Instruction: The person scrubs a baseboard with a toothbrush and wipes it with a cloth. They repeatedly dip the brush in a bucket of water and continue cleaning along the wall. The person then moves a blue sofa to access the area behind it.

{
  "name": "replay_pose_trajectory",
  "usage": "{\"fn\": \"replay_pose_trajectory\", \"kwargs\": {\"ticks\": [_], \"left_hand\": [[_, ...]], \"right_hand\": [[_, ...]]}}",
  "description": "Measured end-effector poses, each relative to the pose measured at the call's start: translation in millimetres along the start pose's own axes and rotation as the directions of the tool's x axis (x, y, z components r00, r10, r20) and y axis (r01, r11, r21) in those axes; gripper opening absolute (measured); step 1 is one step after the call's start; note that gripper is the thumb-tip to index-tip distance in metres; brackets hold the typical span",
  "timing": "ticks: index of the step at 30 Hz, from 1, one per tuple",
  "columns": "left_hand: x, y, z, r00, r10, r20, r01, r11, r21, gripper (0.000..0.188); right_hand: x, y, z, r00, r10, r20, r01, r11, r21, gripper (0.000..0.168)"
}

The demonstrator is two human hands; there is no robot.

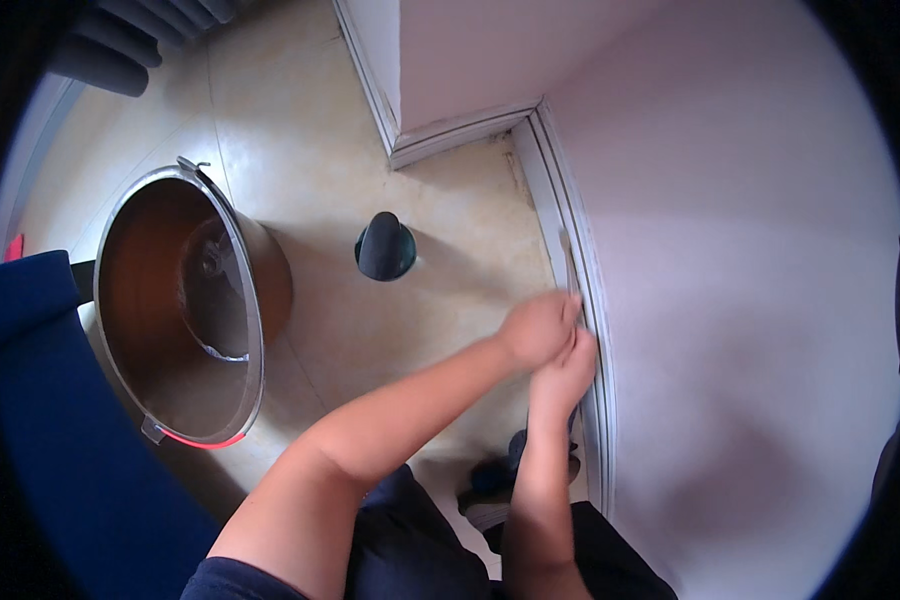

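A thin, pale strip-like tool [568, 262] lies along the white baseboard [548, 191], its far end against the board. My left hand [541, 330] is closed around this tool, reaching across from the left. Just below, my right hand [564, 371] is closed too and touches the left one, apparently gripping the tool's near end. Both hands are slightly blurred, and my fingers hide the tool's lower part, so its exact kind cannot be told.
On the left stands a large bucket [277, 277] with a metal rim and red handle grip. A dark, rounded container [385, 246] stands on the tile floor [322, 187]. A blue upholstered seat [52, 390] borders the bucket. The wall [720, 300] rises at right; a shoe [487, 511] is below my hands.
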State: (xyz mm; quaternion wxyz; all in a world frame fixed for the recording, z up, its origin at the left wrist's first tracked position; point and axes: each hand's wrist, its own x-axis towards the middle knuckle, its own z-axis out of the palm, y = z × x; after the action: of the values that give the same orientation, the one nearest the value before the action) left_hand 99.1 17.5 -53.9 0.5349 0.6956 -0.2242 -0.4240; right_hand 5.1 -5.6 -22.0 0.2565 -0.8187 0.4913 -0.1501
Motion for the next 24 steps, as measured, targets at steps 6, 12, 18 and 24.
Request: {"fn": "replay_pose_trajectory", "kwargs": {"ticks": [6, 12, 18, 24], "left_hand": [[-55, -3, 28, 0.992, -0.028, 0.123, 0.03, 0.999, -0.02, 0.043], [8, 38, -20, 0.989, 0.019, -0.146, -0.023, 1.0, -0.021, 0.043], [-2, 46, -17, 0.993, -0.07, -0.098, 0.078, 0.994, 0.083, 0.045], [-5, 26, -14, 0.983, -0.079, -0.164, 0.082, 0.997, 0.01, 0.045]], "right_hand": [[-72, 39, -17, 0.988, 0.141, -0.059, -0.136, 0.988, 0.078, 0.03], [20, -39, 8, 0.994, 0.108, -0.034, -0.081, 0.889, 0.45, 0.026], [14, -12, -2, 0.985, 0.153, 0.079, -0.171, 0.921, 0.349, 0.025], [18, -31, -7, 0.986, 0.089, 0.139, -0.119, 0.966, 0.229, 0.026]]}}
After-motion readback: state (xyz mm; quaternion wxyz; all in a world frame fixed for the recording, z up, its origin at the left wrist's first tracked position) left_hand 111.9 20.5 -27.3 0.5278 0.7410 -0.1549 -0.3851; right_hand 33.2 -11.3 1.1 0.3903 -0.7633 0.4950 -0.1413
